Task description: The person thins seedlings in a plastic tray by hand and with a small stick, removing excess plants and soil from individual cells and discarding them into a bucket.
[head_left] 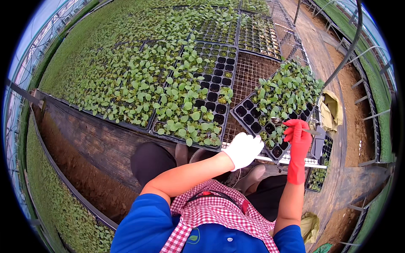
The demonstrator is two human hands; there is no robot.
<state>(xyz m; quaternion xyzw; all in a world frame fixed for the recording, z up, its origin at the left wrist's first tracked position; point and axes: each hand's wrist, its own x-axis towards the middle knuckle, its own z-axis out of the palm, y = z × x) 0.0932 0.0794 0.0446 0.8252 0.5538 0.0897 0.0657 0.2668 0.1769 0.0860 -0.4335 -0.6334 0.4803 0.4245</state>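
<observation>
Apron [223,206] nearest; seedling tray [249,119] beyond right hand [297,137], gripping tool [312,132], and left hand [244,149], grip unclear.

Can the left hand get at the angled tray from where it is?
Likely yes: the left hand is right by the angled tray's near-left edge, with nothing visible between; the right hand is farther right.
</observation>
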